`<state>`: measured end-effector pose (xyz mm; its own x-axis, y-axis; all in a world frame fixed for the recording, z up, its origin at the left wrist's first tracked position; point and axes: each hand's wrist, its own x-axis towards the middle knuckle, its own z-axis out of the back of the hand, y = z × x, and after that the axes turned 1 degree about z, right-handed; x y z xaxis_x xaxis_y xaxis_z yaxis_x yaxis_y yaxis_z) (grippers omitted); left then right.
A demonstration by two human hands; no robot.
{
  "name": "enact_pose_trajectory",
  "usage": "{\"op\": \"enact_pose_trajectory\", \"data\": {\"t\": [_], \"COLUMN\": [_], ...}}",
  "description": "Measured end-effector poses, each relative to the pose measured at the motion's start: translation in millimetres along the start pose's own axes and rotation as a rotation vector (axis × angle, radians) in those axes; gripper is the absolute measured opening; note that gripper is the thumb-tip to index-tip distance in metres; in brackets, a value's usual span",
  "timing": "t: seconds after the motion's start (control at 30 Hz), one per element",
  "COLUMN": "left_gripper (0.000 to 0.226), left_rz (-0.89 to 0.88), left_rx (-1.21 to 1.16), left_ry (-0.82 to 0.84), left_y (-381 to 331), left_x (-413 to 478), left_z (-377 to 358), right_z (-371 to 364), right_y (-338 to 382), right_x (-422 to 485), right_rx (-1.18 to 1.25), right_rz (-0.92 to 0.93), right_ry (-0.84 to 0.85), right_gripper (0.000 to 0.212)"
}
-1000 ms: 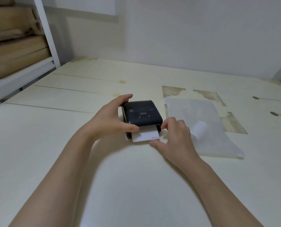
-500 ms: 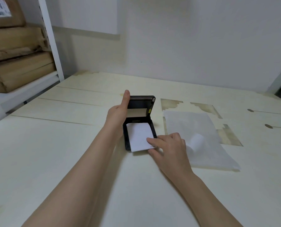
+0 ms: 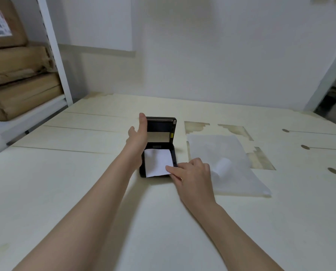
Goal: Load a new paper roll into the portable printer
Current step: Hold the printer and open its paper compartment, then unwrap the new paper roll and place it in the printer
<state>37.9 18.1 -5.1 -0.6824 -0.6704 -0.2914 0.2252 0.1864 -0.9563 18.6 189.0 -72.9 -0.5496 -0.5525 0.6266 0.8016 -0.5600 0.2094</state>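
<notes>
The table looks like pale wood, matt, with faint board seams and patches on the right where the light finish has worn away to a duller brown; the printer is black plastic with a slight sheen; the paper lying in it is smooth, matt white; the sheet beside it on the right is thin, whitish and semi-translucent; the parcels far left are wrapped in creased brown paper.

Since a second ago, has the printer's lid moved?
Yes. The lid was shut flat over the printer base; now it stands swung up and back toward the wall, left hand against its edge.
</notes>
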Motion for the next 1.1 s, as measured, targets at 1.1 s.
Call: {"op": "enact_pose_trajectory", "data": {"t": [1.1], "left_gripper": [0.032], "left_rz": [-0.794], "left_rx": [1.149], "left_ry": [0.292], "left_y": [77], "left_x": [-73], "left_z": [-150], "right_z": [104], "right_y": [-148], "right_x": [-93], "right_rx": [-0.252], "right_rz": [-0.426], "right_ry": [-0.021], "right_gripper": [0.034]}}
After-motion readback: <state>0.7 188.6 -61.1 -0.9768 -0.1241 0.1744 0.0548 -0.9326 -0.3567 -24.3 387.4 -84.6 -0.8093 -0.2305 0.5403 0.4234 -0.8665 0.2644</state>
